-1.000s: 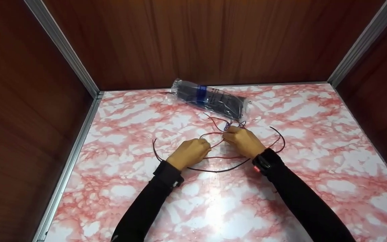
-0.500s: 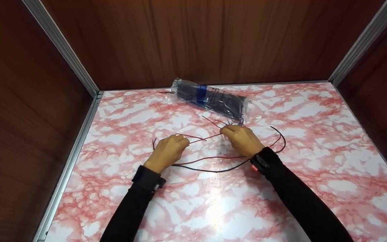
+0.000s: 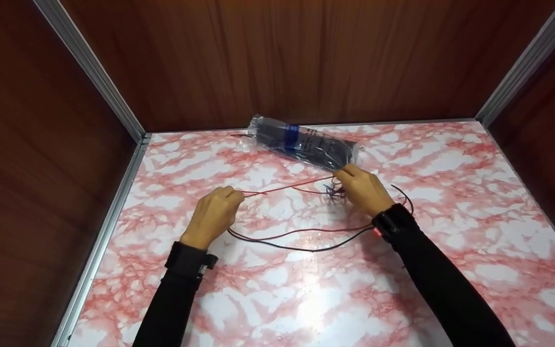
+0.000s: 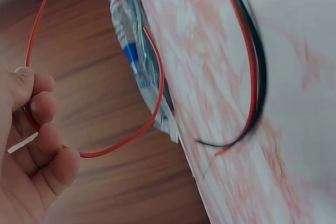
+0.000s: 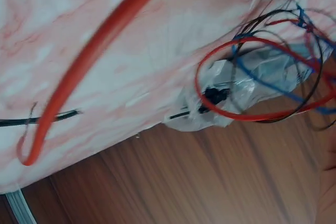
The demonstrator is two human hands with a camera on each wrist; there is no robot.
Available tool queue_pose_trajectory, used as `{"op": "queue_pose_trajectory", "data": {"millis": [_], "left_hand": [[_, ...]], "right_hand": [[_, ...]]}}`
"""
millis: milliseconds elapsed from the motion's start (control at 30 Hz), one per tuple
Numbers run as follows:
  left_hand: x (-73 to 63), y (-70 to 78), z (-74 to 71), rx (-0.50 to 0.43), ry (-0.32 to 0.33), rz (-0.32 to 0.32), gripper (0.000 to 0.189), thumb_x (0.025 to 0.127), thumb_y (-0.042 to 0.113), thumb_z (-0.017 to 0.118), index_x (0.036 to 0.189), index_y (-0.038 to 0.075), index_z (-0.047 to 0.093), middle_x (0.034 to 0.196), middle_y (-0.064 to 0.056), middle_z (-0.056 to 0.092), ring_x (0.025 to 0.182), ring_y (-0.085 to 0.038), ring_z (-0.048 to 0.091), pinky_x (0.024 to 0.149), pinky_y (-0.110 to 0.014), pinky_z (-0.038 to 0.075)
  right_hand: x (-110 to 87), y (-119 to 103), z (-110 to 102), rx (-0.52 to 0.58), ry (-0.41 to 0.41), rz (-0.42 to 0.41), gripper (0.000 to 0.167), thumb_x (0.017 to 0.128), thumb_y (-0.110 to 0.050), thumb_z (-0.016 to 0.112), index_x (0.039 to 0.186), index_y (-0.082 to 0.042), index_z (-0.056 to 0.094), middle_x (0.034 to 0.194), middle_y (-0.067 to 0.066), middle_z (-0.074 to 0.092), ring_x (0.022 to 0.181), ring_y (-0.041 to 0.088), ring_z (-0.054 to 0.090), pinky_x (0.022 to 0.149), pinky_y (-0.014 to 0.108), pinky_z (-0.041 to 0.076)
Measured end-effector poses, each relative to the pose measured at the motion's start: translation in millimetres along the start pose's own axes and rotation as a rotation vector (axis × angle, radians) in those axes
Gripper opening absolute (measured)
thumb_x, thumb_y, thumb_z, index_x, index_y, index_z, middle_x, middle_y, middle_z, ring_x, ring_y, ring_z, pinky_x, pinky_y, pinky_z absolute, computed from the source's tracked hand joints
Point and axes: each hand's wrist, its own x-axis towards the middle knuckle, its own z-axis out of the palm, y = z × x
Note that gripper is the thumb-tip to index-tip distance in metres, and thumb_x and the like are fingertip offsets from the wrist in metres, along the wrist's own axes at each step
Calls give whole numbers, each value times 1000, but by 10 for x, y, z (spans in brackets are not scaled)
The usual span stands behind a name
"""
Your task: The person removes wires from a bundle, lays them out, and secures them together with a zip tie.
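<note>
Vs. half a sec ago, my L hand [image 3: 214,214] has gone further out left and my R hand [image 3: 362,190] a bit fwd, nearer the plastic bag [image 3: 306,144]. So the stretch of red wire [image 4: 161,77] btwn them is longer and straighter. The tangle [image 3: 334,191] of thin wires (blue, red and dark, prob. more) was mostly behind my R hand; now it shows just below those fingertips.

Edges: counter [image 3: 268,289] stops at the back panel [image 3: 277,58] w/ the bag lying close to that edge; metal rail [image 3: 98,241] along the L side, R panel [image 3: 542,164] opp. Both hands are well apart from the sides, so there's room L and R. A loose black wire [image 3: 301,249] and 2nd red one [image 3: 316,230] lie across the counter btwn my wrists.

Pose: arms reaching fwd, backs of hands up. L fingers are curled round the red wire, thumb pressed on it, free end curving out past the pinky. R fingertips pinch the same wire by the tangle; can't tell if they've got anything else.
</note>
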Motion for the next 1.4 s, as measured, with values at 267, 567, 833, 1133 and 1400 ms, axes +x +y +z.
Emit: {"op": "queue_pose_trajectory", "data": {"millis": [267,567,833,1133,1400], "left_hand": [[-82,-101,-82,10,13,-24,8,94,4,60,95,9,67,79,-4,57,70,-22,57,59,-34,49],[-189,-155,-151,-18,-1,-53,5,94,7,62,93,10,66,75,-2,51,64,-19,50,54,-32,44],[-343,-98,-98,-150,-79,-49,5,90,8,68,89,12,71,81,0,57,73,-15,57,62,-31,49],[-333,-45,-30,-167,-123,-13,6,89,8,69,85,12,71,79,2,56,77,-15,59,67,-30,51],[-436,7,-4,-188,-220,-11,9,88,6,70,86,14,74,81,4,59,78,-13,60,69,-31,51]], "right_hand": [[21,90,-269,-49,78,-10,18,86,7,53,95,-4,63,89,10,59,65,27,60,50,41,51],[-261,260,-541,22,143,35,19,86,12,59,97,-3,65,92,9,62,83,23,64,68,37,53],[-696,285,-730,57,2,-16,21,84,11,66,95,-7,67,93,4,62,86,14,61,69,31,51],[-977,349,-845,57,-55,49,20,82,10,70,93,-7,67,90,2,61,82,11,59,66,29,49],[-1199,398,-841,116,-87,73,22,80,10,72,93,-8,71,88,2,64,78,11,62,64,24,49]]}}
